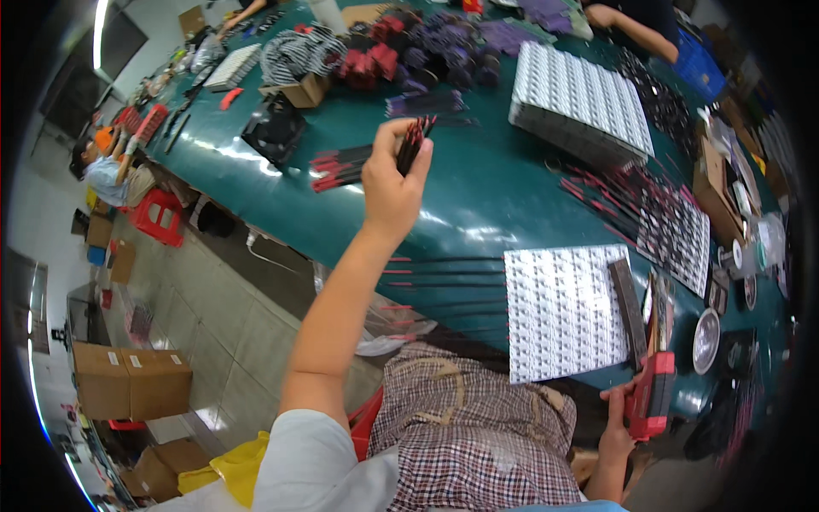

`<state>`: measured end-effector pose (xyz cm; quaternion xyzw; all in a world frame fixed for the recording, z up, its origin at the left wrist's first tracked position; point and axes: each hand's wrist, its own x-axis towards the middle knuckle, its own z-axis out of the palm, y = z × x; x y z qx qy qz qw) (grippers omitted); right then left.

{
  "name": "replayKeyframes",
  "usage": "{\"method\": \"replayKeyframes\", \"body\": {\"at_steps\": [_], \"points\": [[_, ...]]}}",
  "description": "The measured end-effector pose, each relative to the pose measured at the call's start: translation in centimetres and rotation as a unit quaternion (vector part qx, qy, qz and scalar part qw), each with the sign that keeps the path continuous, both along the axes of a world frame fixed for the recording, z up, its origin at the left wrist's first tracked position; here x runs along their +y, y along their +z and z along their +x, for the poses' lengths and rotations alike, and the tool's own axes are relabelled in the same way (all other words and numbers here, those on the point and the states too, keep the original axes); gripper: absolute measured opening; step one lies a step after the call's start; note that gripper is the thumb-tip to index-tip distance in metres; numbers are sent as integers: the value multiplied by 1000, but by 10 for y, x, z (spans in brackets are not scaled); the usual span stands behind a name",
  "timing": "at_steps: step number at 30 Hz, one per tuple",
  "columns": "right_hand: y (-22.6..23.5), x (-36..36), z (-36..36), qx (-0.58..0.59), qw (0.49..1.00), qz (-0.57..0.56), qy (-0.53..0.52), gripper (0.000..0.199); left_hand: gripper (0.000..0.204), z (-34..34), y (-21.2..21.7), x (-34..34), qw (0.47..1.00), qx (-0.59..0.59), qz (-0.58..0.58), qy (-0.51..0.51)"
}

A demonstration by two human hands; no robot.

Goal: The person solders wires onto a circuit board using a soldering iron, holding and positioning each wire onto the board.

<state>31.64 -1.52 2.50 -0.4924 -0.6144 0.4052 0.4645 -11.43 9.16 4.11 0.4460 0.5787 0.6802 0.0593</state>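
1. Keep left hand (pixel 394 183) pinched firm on the bundle (pixel 413 143) of thin dark red-tipped sticks, raised over the green table (pixel 478 192).
2. Keep sticks level and together.
3. Steady red box (pixel 652 395), apparently gripped by right hand (pixel 616 431), at table edge beside white tray (pixel 563 311).

A teal counter (pixel 478 183) carries a white gridded tray (pixel 559 311) near its front edge and a stacked batch of similar trays (pixel 584 102) farther back. A black fan (pixel 275 130) lies beside a small cardboard box (pixel 303 88), and brown cartons (pixel 128 381) stand on the tiled floor (pixel 230 316).
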Motion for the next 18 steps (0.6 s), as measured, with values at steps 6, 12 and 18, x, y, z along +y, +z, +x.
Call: {"method": "replayKeyframes", "body": {"at_steps": [6, 12, 18], "points": [[14, -9, -3, 0, 995, -66, 70, 36, 14, 61, 29, -50, 961, 77, -250, -86], [3, -41, 26, -121, 971, -204, 38, 40, 23, 118, -22, -112, 909, 174, -300, -233], [3, -46, 35, -162, 955, -197, 149, 30, 24, 144, -56, -128, 923, 105, -320, -188]]}}
